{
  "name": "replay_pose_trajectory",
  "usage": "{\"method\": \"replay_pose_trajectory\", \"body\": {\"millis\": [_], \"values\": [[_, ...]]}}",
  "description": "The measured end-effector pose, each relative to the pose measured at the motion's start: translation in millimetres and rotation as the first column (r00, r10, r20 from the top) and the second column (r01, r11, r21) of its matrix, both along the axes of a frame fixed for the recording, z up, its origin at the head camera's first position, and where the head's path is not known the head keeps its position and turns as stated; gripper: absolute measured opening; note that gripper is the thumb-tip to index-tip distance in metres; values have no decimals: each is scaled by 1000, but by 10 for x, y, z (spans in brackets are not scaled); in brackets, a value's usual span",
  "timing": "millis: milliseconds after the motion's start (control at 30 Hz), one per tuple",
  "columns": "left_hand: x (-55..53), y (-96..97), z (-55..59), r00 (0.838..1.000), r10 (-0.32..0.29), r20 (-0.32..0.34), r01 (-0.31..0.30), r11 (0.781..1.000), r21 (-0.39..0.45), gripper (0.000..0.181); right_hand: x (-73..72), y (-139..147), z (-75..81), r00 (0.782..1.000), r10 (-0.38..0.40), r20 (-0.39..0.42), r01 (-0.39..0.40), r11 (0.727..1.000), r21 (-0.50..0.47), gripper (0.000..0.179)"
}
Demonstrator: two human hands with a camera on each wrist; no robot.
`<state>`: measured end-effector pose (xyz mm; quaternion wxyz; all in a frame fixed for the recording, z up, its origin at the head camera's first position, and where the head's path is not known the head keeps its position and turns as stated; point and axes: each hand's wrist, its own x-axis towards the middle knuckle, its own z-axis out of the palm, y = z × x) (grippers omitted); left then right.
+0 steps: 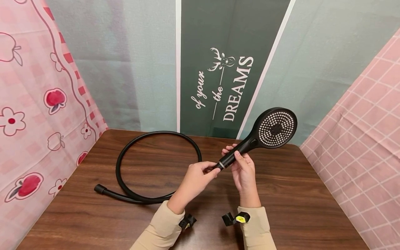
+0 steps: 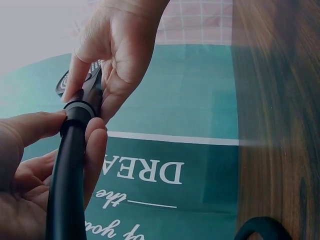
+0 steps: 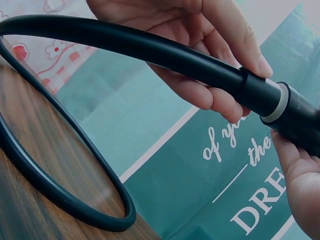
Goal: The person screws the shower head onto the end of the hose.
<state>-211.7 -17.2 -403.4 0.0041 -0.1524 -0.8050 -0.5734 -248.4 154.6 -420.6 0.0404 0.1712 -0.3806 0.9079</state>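
A black handheld shower head [image 1: 260, 133] is held up over the table, tilted, its round face of pale nozzles at the upper right. My right hand [image 1: 244, 172] grips its handle, thumb in front and fingers behind. At the handle's lower end my left hand [image 1: 195, 178] pinches the black end fitting [image 3: 262, 95] of a shower hose [image 1: 118, 166]. The fitting lines up with the handle, and a pale ring [image 3: 276, 103] shows between them. From the left hand the hose runs down into a wide loop on the table.
The hose's other end [image 1: 100, 189] lies at the left of the brown wooden table [image 1: 297, 208]. Behind it hangs a grey-green cloth [image 1: 150, 69] with printed lettering; pink patterned cloths [image 1: 359, 139] flank both sides. Each sleeve carries a black wrist mount [image 1: 235, 218].
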Motion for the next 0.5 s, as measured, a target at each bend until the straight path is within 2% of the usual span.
{"method": "replay_pose_trajectory", "body": {"millis": [200, 500], "values": [[-8, -5, -7, 1000, 6, -9, -6, 1000, -2, 26, -5, -5, 4, 1000, -5, 3, 5, 1000, -2, 20], [-12, -13, 0, 1000, 1, 25, -1, 1000, 25, 29, -21, 5, -16, 1000, 2, -21, -2, 1000, -11, 22]]}}
